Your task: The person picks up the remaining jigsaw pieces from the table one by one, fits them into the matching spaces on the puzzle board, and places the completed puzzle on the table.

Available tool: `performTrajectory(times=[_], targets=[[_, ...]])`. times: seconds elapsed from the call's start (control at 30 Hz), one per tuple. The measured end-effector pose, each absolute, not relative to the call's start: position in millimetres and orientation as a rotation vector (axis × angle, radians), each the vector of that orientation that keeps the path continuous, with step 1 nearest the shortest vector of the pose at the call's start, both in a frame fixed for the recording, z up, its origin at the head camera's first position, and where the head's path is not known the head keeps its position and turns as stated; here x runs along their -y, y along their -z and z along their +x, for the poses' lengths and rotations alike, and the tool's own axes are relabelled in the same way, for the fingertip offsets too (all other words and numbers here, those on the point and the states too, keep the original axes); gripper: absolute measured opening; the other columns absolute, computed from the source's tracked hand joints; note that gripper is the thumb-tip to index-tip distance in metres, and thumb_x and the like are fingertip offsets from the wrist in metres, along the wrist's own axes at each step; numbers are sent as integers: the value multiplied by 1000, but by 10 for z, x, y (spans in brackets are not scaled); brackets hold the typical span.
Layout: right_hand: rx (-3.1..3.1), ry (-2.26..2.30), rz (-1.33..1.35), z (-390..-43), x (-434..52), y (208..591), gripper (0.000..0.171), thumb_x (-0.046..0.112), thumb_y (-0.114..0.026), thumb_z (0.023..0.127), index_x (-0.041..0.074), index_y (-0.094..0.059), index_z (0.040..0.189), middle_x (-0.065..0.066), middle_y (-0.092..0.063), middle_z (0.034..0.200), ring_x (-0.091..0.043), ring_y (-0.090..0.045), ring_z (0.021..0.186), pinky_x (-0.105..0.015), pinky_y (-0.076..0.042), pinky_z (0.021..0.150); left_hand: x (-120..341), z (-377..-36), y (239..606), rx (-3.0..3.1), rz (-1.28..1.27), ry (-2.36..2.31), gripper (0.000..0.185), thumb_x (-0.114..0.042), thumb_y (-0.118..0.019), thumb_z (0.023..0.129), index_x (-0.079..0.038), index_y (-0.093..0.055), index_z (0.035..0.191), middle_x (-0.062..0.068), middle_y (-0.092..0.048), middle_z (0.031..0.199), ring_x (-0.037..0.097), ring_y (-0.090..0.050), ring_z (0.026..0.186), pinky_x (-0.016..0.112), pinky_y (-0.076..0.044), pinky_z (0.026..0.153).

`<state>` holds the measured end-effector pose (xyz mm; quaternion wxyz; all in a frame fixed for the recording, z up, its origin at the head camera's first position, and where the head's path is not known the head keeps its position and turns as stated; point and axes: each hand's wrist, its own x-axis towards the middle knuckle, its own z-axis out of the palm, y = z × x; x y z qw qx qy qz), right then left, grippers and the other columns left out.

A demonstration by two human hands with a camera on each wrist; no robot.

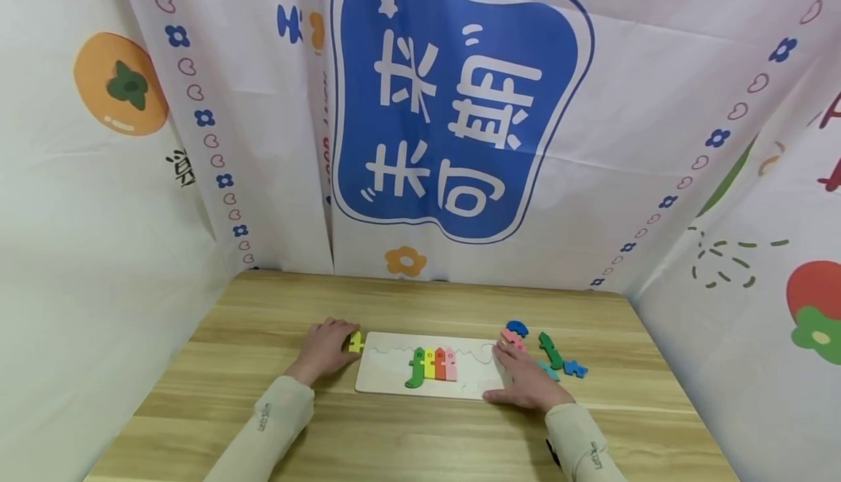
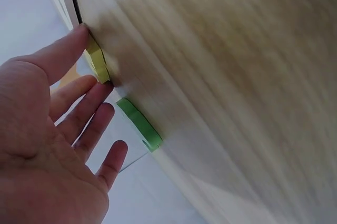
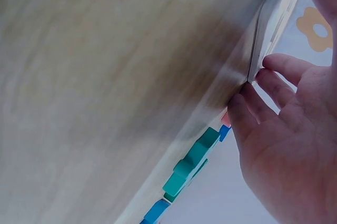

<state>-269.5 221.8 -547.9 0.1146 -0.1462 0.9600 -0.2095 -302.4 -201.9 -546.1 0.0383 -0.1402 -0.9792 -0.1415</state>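
My left hand (image 1: 325,349) pinches a yellow puzzle piece (image 1: 356,342) at the left end of the pale wooden puzzle board (image 1: 388,376). In the left wrist view the thumb is at one end of this yellow piece (image 2: 97,58) and fingertips are at the other. Beyond them lies a green piece (image 2: 139,121) on the table. My right hand (image 1: 525,382) rests over the board's right end, fingers fairly straight and thumb near the front corner. Mid-board sit joined pieces: a green piece with a curved foot (image 1: 417,369), then yellow, red and pink strips (image 1: 451,365).
Right of the board lie loose pieces: a dark blue one (image 1: 517,328), a pink one (image 1: 512,337), a green one (image 1: 550,350), a teal one (image 1: 548,370) and a blue one (image 1: 575,369). A printed cloth (image 1: 289,175) hangs behind the wooden table (image 1: 368,438).
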Motion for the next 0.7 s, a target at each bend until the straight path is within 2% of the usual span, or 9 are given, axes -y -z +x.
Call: performTrajectory(times=[0.2,0.5,0.7], targets=[[-2804,617,-427,-2693,-2209,5462,103,60,-80,83,7,-37,160,-17,-27,170,-45,-32,153,-66,-35,117,2015,-3035,5478,2982,-450,421,47,-22,-80,90,-5,-67,132,17,-69,129,37,-61,120,60,-45,101],[-2806,608,-419,-2699,-2211,5472,103,60,-80,83,8,-37,160,-16,-27,170,-45,-32,153,-67,-35,117,1976,-3031,5450,3011,-459,425,55,-26,-79,91,-3,-63,138,19,-66,133,40,-59,125,58,-46,101],[-2799,620,-422,-2693,-2208,5460,104,60,-80,83,7,-37,160,-17,-27,171,-45,-31,153,-67,-35,118,1958,-3035,5456,3012,-467,443,54,-19,-76,93,1,-60,140,25,-64,133,43,-59,126,62,-45,104]])
